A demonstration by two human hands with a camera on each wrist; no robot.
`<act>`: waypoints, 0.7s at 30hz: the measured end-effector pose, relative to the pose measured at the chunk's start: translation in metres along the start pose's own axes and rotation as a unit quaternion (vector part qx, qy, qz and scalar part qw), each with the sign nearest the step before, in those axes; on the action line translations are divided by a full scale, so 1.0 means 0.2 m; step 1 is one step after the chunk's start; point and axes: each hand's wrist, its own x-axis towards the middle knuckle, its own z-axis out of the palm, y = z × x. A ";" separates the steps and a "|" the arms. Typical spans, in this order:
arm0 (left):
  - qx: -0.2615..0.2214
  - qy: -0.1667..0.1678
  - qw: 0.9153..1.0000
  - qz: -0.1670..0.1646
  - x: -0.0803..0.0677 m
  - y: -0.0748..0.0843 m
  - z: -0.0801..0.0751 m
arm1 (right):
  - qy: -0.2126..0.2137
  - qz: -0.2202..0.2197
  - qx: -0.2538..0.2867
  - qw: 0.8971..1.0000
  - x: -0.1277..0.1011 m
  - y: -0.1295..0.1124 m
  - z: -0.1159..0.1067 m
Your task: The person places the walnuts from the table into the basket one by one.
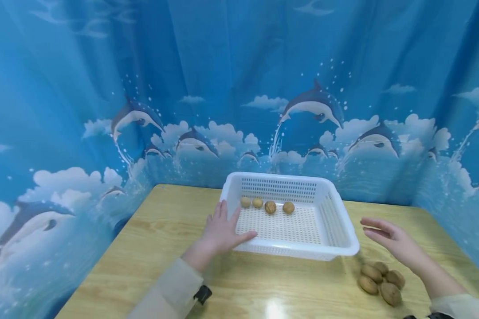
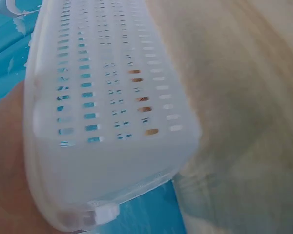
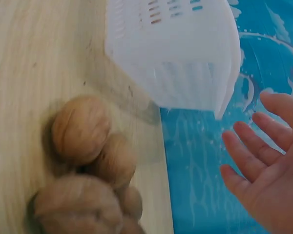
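Note:
A white plastic basket [image 1: 299, 248] with slotted walls stands on the wooden table. Inside it, several walnuts [image 1: 270, 207] sit in a row toward the back left. My left hand [image 1: 222, 228] rests on the basket's left rim, fingers spread and thumb stretched along the front edge. To the right of the basket, my right hand [image 1: 395, 241] hovers with nothing in it, its fingers loosely extended toward the rim. Below that hand lies a cluster of several more walnuts [image 1: 391, 293] on the table. In the right wrist view these walnuts [image 3: 81, 129] appear large, close to the basket's corner.
The wooden table [image 1: 159, 221] runs back to a blue curtain [image 1: 207, 66] printed with dolphins and clouds, which hangs behind it and on both sides. Dark bands [image 1: 202, 294] show at the wrists, near pale sleeves [image 1: 171, 283].

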 end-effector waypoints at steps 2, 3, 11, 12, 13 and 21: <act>0.006 -0.007 1.000 0.001 0.00 0.00 -0.01 | -0.005 0.009 -0.008 1.000 -0.04 0.03 -0.01; 0.012 -0.009 1.000 0.000 0.00 -0.01 -0.01 | -0.011 0.009 -0.015 1.000 -0.05 0.05 -0.02; 0.004 0.005 1.000 0.002 0.00 -0.03 -0.01 | -0.111 0.013 -0.013 0.994 -0.12 0.19 -0.07; 0.006 0.006 1.000 0.006 0.00 -0.03 -0.02 | -0.120 0.018 -0.009 0.993 -0.12 0.21 -0.07; 0.010 0.001 1.000 0.007 0.00 -0.03 -0.02 | -0.129 0.023 -0.004 0.991 -0.13 0.23 -0.08; 0.036 -0.012 0.999 0.024 -0.01 -0.02 -0.03 | -0.157 0.056 0.000 0.986 -0.23 0.38 -0.10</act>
